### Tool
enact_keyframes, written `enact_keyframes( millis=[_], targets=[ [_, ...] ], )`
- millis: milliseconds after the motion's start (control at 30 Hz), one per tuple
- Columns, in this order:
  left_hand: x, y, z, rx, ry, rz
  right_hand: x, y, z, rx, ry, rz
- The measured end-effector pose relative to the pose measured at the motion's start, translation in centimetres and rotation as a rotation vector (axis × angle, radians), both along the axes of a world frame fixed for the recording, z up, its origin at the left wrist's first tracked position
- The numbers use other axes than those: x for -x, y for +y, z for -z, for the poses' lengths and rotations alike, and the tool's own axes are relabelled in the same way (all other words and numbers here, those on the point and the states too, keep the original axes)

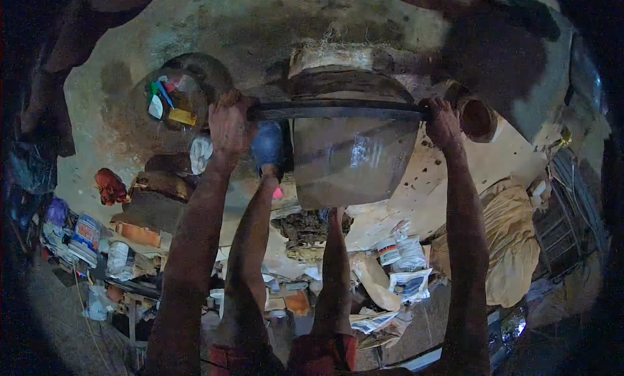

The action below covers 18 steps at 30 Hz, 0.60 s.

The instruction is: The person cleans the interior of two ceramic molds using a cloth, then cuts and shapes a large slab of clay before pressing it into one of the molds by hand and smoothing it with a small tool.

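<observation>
Both my arms reach forward, and my hands grip the two ends of a long dark bar (pixel 338 110). The left end is in my left hand (pixel 229 125), its fingers wrapped round it. My right hand (pixel 444 124) is closed on the right end. Below the bar lies a broad, smooth grey-brown slab (pixel 354 164) with a wet-looking sheen; whether bar and slab touch, I cannot tell. A pale, rough-edged block (pixel 341 58) shows just beyond it. My left foot, in a blue shoe (pixel 267 145), stands beside the slab's left edge.
A round container (pixel 156 119) with colourful scraps stands left of my left hand. Right of my right hand is a brown round pot (pixel 481 121). A red-orange bundle (pixel 112 186) lies at left, tan cloth (pixel 510 239) at right. Papers and a white bucket (pixel 84 236) clutter the near side.
</observation>
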<state>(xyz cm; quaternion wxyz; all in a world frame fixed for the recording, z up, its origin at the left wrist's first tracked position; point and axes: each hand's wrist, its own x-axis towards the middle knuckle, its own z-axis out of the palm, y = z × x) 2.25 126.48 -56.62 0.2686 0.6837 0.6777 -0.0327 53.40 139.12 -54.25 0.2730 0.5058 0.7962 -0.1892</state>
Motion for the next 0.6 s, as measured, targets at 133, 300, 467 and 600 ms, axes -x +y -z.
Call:
enact_keyframes(
  millis=[133, 300, 467, 600],
  targets=[
    [-0.3, -0.3, -0.5, -0.136, -0.027, -0.021, 0.2, -0.6, -0.4, 0.079, -0.006, 0.099],
    [0.2, -0.9, -0.1, 0.012, 0.026, -0.026, 1.6, -0.7, -1.1, 0.083, -0.063, 0.085],
    [-0.9, -1.7, 1.0, -0.099, 0.091, 0.032, -0.1, 0.9, 0.0, 0.157, -0.212, -0.072],
    [-0.2, -3.1, 2.2, -0.148, 0.061, 0.035, -0.7, 0.4, 0.2, 0.077, -0.006, -0.073]
  ],
)
